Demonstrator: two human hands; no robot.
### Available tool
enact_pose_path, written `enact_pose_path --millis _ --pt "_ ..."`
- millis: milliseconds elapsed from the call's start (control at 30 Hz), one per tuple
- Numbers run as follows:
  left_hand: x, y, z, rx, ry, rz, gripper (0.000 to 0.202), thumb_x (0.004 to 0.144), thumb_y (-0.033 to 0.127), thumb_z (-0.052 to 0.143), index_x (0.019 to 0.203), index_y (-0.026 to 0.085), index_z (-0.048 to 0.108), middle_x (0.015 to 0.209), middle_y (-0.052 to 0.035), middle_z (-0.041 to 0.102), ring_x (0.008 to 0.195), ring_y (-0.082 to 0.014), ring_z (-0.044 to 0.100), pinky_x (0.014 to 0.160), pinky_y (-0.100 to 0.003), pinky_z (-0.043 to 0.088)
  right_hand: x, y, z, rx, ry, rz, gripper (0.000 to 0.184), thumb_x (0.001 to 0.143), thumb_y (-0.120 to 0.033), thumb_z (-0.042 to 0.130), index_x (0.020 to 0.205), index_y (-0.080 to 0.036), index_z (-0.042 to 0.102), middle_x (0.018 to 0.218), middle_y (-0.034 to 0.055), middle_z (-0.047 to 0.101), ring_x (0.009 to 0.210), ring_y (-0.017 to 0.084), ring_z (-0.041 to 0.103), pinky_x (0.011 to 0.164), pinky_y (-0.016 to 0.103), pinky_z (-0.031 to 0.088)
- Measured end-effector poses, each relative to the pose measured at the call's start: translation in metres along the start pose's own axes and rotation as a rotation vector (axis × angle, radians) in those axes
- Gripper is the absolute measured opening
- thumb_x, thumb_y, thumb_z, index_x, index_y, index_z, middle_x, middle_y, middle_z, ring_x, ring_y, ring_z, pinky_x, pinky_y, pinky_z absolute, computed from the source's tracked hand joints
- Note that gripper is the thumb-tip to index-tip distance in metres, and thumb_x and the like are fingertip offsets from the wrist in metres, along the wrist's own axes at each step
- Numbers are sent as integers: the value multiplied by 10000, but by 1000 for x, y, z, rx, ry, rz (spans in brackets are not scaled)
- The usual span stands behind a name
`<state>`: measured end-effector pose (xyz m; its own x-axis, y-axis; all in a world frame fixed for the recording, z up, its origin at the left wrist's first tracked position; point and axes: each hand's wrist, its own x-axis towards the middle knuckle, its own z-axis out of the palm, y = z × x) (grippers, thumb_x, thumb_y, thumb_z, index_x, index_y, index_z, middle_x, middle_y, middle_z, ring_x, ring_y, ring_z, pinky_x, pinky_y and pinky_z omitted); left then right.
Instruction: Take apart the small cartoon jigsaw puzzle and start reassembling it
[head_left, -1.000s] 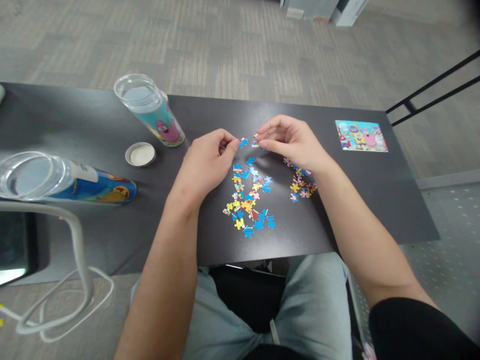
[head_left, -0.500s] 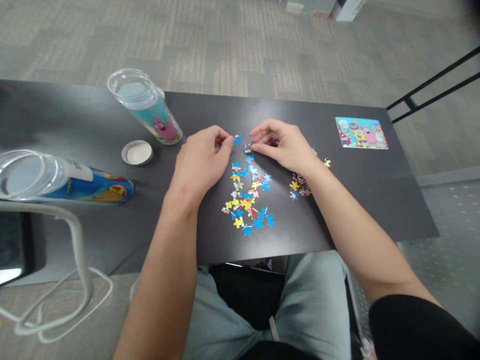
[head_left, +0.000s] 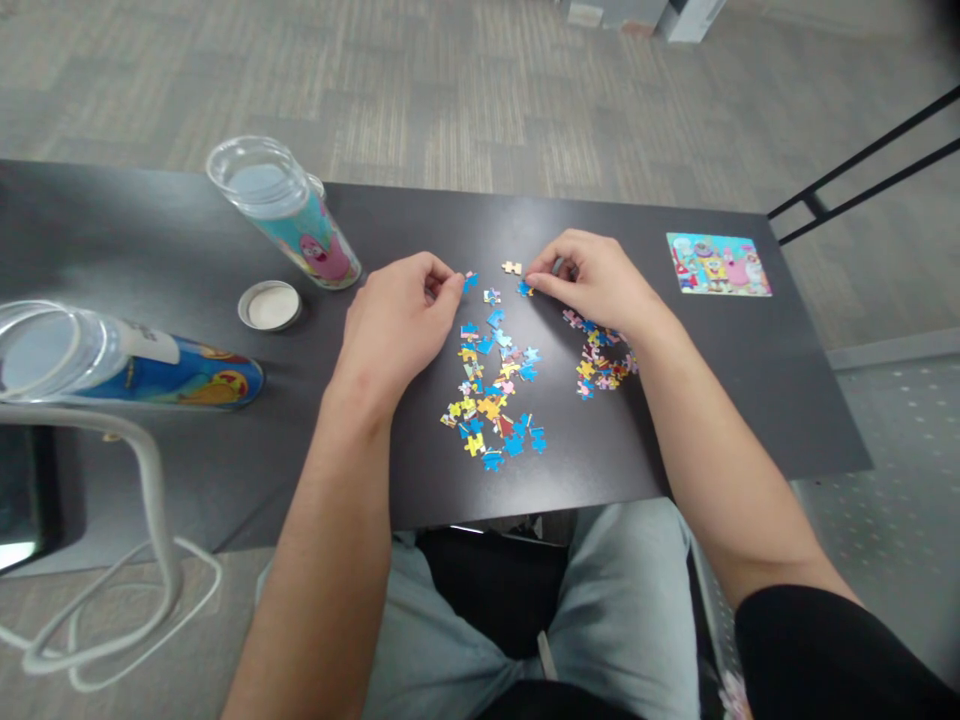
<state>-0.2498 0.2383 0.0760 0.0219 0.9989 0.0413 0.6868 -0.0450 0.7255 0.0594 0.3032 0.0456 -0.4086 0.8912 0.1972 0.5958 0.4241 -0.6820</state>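
Between the thumb and forefinger of my left hand [head_left: 409, 318] is a small blue and pink jigsaw piece [head_left: 470, 282]. My right hand [head_left: 592, 278] pinches a blue and orange jigsaw piece [head_left: 525, 289] at its fingertips, just above or on the table. Close by lie a plain tan piece [head_left: 511, 268], back side up, and a multicoloured piece [head_left: 492, 296]. Nearer my body spreads a loose pile of blue and yellow jigsaw pieces [head_left: 491, 409]. A second cluster of pieces [head_left: 592, 365] sits under my right wrist, partly hidden by the forearm.
A picture card [head_left: 720, 265] lies at the table's far right. To the left stand a clear-topped pink and turquoise canister [head_left: 319, 240], a blue canister [head_left: 202, 375] and a round lid [head_left: 270, 305]. A white cable [head_left: 154, 500] loops at lower left.
My right hand has shifted right, leaving the multicoloured piece on the table, and now grips a blue and orange one. The tan piece has come into view. My left hand stays nearly still.
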Motion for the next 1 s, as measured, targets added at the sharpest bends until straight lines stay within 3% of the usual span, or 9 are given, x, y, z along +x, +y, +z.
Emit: enact_pose_path --millis 100,233,300,433,567,733,833,1000 --pt "0 -2 1 -8 8 13 255 1089 562 786 994 325 797 1011 -61 894 956 -320 753 893 -524 601 -1 -5 -1 10 -43 -9 65 1026 -198 971 1004 -251 941 1058 36 817 797 199 642 842 443 553" --pt "0 -2 2 -13 4 13 250 1089 554 795 993 324 800 991 -58 882 949 -317 746 886 -511 611 -3 -10 0 88 -203 -44 215 992 -430 1113 982 -296 945 1043 28 795 822 211 616 812 417 554" --pt "-1 -1 1 -6 -7 9 238 1097 537 784 999 321 804 997 -58 879 950 -315 747 888 -507 606 -3 -10 4 106 -154 -20 231 1007 -454 1110 1086 -312 948 1083 20 801 824 213 609 814 410 570" --pt "-2 1 1 -2 -16 18 236 1110 524 774 1010 314 812 1027 -63 885 963 -319 755 905 -513 602 1 -5 17 37 74 36 286 1065 -229 1004 1334 -293 930 1240 43 798 843 207 642 941 448 653" --pt "-2 1 1 -3 -17 28 232 1099 527 787 1004 317 808 997 -57 877 977 -320 757 909 -502 613 6 -4 29 -35 105 -7 145 1095 -135 936 1182 -251 928 1216 91 778 1057 281 759 1170 530 674" --pt "-1 0 1 -3 -16 37 240 1093 543 776 999 324 803 981 -54 873 970 -318 756 891 -497 614 9 -4 29 -50 125 9 84 1142 -228 909 1096 -297 900 1164 97 782 1076 337 765 1094 553 686" --pt "0 -2 1 0 -8 32 237 1097 535 771 1007 321 815 1008 -63 890 988 -324 762 889 -506 608 9 -4 21 -43 76 -3 117 1148 -291 910 1036 -306 878 1080 85 769 994 321 721 1064 551 669" --pt "0 -3 1 11 -14 14 238 1098 535 784 1007 317 816 1029 -66 898 967 -326 762 897 -527 605 6 -10 7 14 -136 -64 151 1062 -347 1004 999 -299 876 1074 55 744 920 267 647 1042 517 658"
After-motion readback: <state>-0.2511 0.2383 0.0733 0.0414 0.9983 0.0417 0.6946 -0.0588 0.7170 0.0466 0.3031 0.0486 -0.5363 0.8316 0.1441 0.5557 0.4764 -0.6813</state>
